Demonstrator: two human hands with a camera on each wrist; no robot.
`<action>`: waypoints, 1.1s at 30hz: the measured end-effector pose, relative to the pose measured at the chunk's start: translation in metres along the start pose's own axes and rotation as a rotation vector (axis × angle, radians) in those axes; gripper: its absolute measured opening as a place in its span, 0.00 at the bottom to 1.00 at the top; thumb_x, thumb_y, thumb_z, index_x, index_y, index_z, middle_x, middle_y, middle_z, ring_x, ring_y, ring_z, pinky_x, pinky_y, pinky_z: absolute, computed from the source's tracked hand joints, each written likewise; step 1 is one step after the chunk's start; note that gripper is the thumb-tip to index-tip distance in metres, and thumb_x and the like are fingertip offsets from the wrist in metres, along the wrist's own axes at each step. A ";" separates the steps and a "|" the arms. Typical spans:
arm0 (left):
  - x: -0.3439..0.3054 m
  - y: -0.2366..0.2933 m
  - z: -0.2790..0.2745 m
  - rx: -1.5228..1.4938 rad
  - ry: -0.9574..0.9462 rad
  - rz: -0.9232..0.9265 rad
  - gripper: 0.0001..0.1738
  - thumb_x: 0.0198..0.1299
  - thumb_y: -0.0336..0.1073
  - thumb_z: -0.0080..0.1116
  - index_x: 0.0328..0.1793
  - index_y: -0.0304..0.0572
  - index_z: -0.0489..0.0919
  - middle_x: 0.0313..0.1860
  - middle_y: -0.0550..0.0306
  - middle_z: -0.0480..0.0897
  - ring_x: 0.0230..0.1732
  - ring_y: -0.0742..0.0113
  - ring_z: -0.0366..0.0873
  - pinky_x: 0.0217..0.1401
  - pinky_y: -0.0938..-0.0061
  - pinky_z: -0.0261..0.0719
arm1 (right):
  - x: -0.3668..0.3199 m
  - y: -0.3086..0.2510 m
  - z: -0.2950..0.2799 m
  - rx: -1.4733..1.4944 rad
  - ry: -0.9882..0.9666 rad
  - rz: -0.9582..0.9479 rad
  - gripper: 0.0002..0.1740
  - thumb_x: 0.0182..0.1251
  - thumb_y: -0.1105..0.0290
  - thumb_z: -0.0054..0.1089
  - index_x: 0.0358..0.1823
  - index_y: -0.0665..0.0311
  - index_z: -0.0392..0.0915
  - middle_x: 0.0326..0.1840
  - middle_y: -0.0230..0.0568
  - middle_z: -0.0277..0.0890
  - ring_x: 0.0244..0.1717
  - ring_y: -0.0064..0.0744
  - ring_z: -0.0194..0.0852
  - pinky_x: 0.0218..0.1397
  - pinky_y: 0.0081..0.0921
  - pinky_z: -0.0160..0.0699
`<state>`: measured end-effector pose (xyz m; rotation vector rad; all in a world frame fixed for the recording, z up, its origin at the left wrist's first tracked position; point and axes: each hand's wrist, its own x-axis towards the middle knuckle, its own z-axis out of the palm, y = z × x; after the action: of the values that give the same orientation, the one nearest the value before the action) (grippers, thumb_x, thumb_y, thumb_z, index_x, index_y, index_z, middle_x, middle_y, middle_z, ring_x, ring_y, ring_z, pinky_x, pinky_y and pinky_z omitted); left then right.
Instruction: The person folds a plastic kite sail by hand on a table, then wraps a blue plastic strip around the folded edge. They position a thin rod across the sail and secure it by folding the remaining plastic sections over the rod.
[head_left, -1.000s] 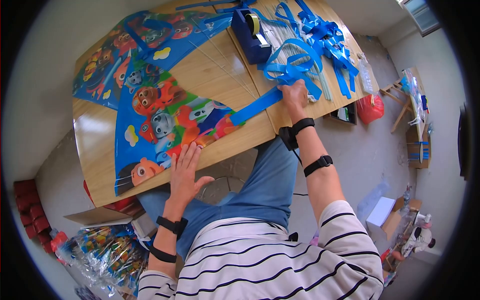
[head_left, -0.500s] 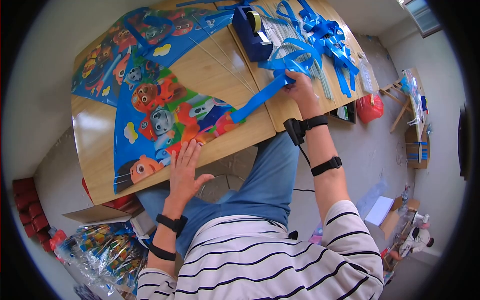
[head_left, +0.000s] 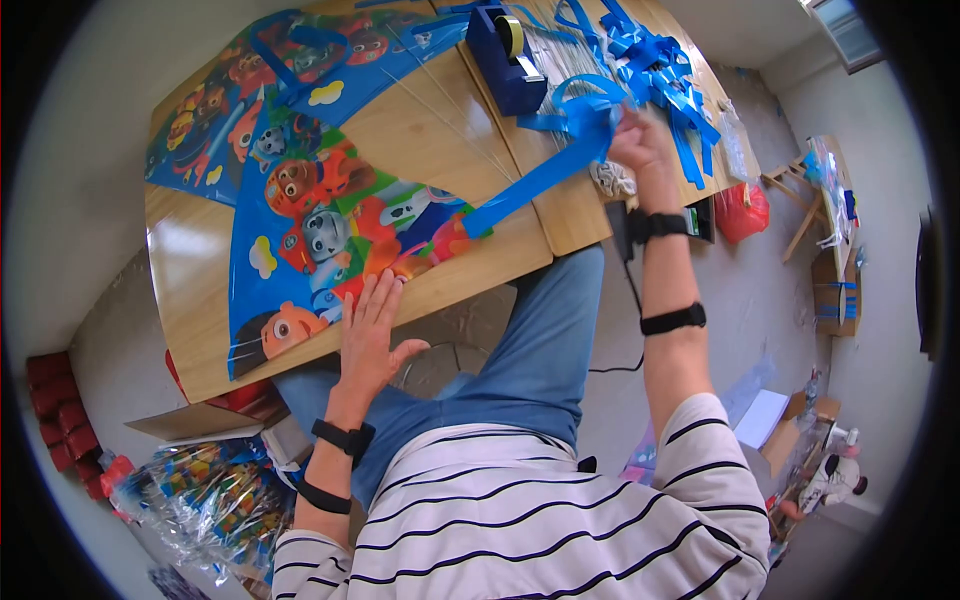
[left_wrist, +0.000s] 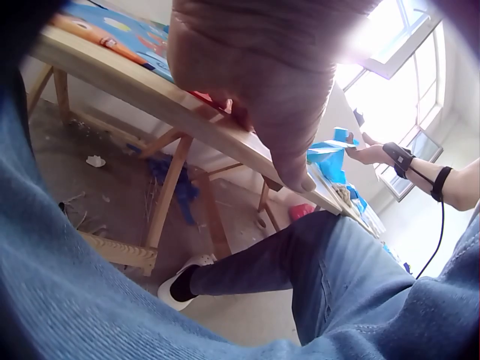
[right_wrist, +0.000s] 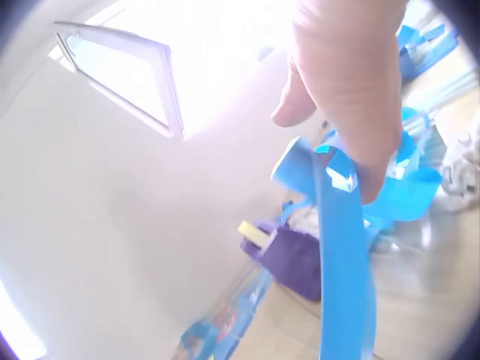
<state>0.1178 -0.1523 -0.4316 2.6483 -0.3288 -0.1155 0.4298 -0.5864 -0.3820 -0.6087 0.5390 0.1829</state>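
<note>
A blue kite (head_left: pixel 320 235) printed with cartoon characters lies on the wooden table. My left hand (head_left: pixel 370 335) rests flat on its near edge, fingers straight and thumb spread. From the kite's right corner a flat blue ribbon (head_left: pixel 545 185) stretches to my right hand (head_left: pixel 643 145), which holds it over the right part of the table. Motion blurs that hand. In the right wrist view the ribbon (right_wrist: pixel 345 262) runs by the fingertips, and the thumb (right_wrist: pixel 294 101) stands apart from the finger beside it. More ribbon loops lie just beyond.
A dark blue tape dispenser (head_left: pixel 508 65) stands behind the ribbon, near thin white rods (head_left: pixel 560 65). Tangled blue ribbons (head_left: pixel 660 70) cover the back right. Another printed kite (head_left: pixel 195 140) lies at the far left. A red bag (head_left: pixel 742 212) sits beyond the table's right edge.
My right hand has moved right and slightly away from me, drawing the ribbon straighter after it bent upward half a second ago. The left hand has stayed on the kite.
</note>
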 end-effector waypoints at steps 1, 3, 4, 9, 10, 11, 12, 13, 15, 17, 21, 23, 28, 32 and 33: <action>0.000 0.001 -0.001 -0.005 0.001 0.000 0.62 0.53 0.64 0.74 0.90 0.45 0.62 0.92 0.53 0.59 0.92 0.49 0.52 0.91 0.41 0.47 | -0.018 -0.015 0.019 -0.026 -0.053 -0.076 0.15 0.71 0.73 0.73 0.54 0.67 0.78 0.53 0.44 0.84 0.57 0.53 0.84 0.69 0.60 0.76; -0.001 0.000 0.000 0.001 -0.003 0.004 0.62 0.53 0.63 0.75 0.90 0.45 0.62 0.92 0.53 0.59 0.92 0.49 0.52 0.91 0.41 0.47 | -0.018 -0.033 0.014 -0.467 0.219 -0.203 0.21 0.68 0.61 0.79 0.52 0.65 0.80 0.53 0.43 0.82 0.57 0.48 0.86 0.64 0.53 0.81; 0.001 -0.001 0.001 0.004 0.002 0.004 0.62 0.53 0.63 0.75 0.90 0.45 0.62 0.92 0.53 0.58 0.92 0.48 0.52 0.91 0.41 0.47 | -0.014 -0.036 0.005 -0.770 0.422 -0.287 0.23 0.66 0.57 0.81 0.52 0.64 0.81 0.52 0.44 0.82 0.53 0.45 0.87 0.59 0.48 0.85; -0.001 0.000 0.002 -0.007 0.001 -0.007 0.62 0.52 0.62 0.76 0.90 0.45 0.62 0.92 0.53 0.59 0.92 0.48 0.52 0.91 0.41 0.47 | -0.049 0.017 -0.048 -0.994 0.198 -0.417 0.22 0.60 0.58 0.85 0.36 0.68 0.82 0.28 0.40 0.83 0.17 0.30 0.79 0.21 0.24 0.78; 0.000 0.000 0.002 -0.006 0.003 -0.004 0.62 0.52 0.62 0.76 0.90 0.45 0.62 0.92 0.53 0.58 0.92 0.48 0.52 0.91 0.41 0.47 | -0.055 0.044 -0.053 -1.005 0.273 -0.381 0.23 0.58 0.58 0.86 0.36 0.69 0.82 0.29 0.42 0.84 0.17 0.32 0.81 0.20 0.25 0.79; 0.001 0.000 0.002 -0.008 0.003 -0.002 0.63 0.52 0.63 0.76 0.90 0.46 0.62 0.92 0.53 0.58 0.92 0.48 0.51 0.91 0.41 0.46 | -0.053 0.064 -0.056 -1.138 0.393 -0.245 0.25 0.58 0.57 0.87 0.37 0.70 0.81 0.29 0.42 0.84 0.20 0.32 0.85 0.19 0.26 0.78; 0.001 -0.001 0.002 -0.008 0.001 -0.003 0.63 0.52 0.65 0.75 0.90 0.46 0.62 0.92 0.52 0.58 0.92 0.48 0.51 0.91 0.41 0.46 | -0.052 0.075 -0.058 -1.069 0.358 -0.216 0.24 0.58 0.58 0.87 0.37 0.69 0.81 0.29 0.41 0.83 0.21 0.32 0.85 0.19 0.25 0.77; 0.000 -0.002 0.002 -0.007 -0.006 -0.002 0.63 0.52 0.66 0.75 0.91 0.47 0.62 0.92 0.52 0.58 0.93 0.48 0.50 0.91 0.41 0.45 | -0.051 0.084 -0.061 -0.997 0.326 -0.184 0.23 0.58 0.58 0.87 0.37 0.68 0.81 0.28 0.40 0.83 0.21 0.32 0.85 0.19 0.24 0.75; -0.001 -0.002 0.002 -0.006 -0.011 -0.004 0.63 0.52 0.66 0.75 0.91 0.47 0.62 0.92 0.53 0.58 0.93 0.48 0.50 0.91 0.41 0.45 | -0.055 0.098 -0.048 -0.854 0.335 -0.132 0.20 0.61 0.59 0.85 0.37 0.65 0.81 0.26 0.36 0.81 0.20 0.28 0.82 0.18 0.21 0.70; 0.000 -0.002 0.003 -0.004 -0.009 0.002 0.63 0.52 0.66 0.74 0.91 0.47 0.62 0.92 0.53 0.58 0.93 0.48 0.50 0.91 0.40 0.46 | -0.057 0.099 -0.025 -0.713 0.415 -0.092 0.16 0.67 0.60 0.81 0.37 0.59 0.81 0.23 0.31 0.78 0.18 0.21 0.76 0.18 0.17 0.62; -0.001 -0.003 0.003 -0.002 0.006 -0.003 0.63 0.52 0.66 0.74 0.91 0.47 0.62 0.92 0.53 0.59 0.92 0.48 0.51 0.91 0.40 0.46 | -0.041 0.099 -0.015 -0.629 0.366 -0.057 0.15 0.67 0.64 0.80 0.33 0.57 0.79 0.23 0.30 0.77 0.18 0.19 0.73 0.18 0.16 0.58; -0.001 -0.002 0.003 -0.003 0.004 -0.002 0.63 0.53 0.66 0.74 0.91 0.47 0.62 0.92 0.53 0.59 0.92 0.48 0.51 0.91 0.40 0.46 | -0.045 0.097 -0.010 -0.645 0.385 -0.112 0.14 0.65 0.70 0.80 0.32 0.59 0.78 0.24 0.29 0.76 0.18 0.19 0.74 0.19 0.18 0.62; 0.000 0.000 0.001 -0.002 0.010 -0.001 0.63 0.51 0.63 0.76 0.90 0.47 0.62 0.92 0.54 0.58 0.92 0.50 0.52 0.91 0.41 0.47 | -0.059 0.098 -0.008 -0.829 0.249 -0.152 0.18 0.58 0.67 0.86 0.31 0.57 0.77 0.23 0.25 0.72 0.18 0.16 0.67 0.18 0.17 0.57; 0.000 -0.001 0.003 0.009 0.011 0.005 0.63 0.52 0.64 0.75 0.90 0.46 0.62 0.92 0.54 0.58 0.92 0.51 0.51 0.91 0.41 0.46 | -0.058 0.106 -0.001 -0.909 0.260 0.045 0.21 0.55 0.63 0.89 0.31 0.56 0.77 0.24 0.23 0.68 0.17 0.15 0.58 0.19 0.19 0.52; 0.000 -0.001 0.002 0.006 0.010 0.005 0.63 0.52 0.64 0.75 0.90 0.46 0.62 0.93 0.54 0.58 0.92 0.51 0.51 0.91 0.41 0.46 | -0.055 0.108 -0.002 -0.916 0.255 0.055 0.21 0.55 0.62 0.89 0.30 0.55 0.77 0.24 0.23 0.70 0.17 0.15 0.60 0.19 0.18 0.53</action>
<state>0.1177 -0.1525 -0.4337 2.6526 -0.3324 -0.0997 0.3479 -0.5006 -0.4077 -1.5230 0.7125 0.4141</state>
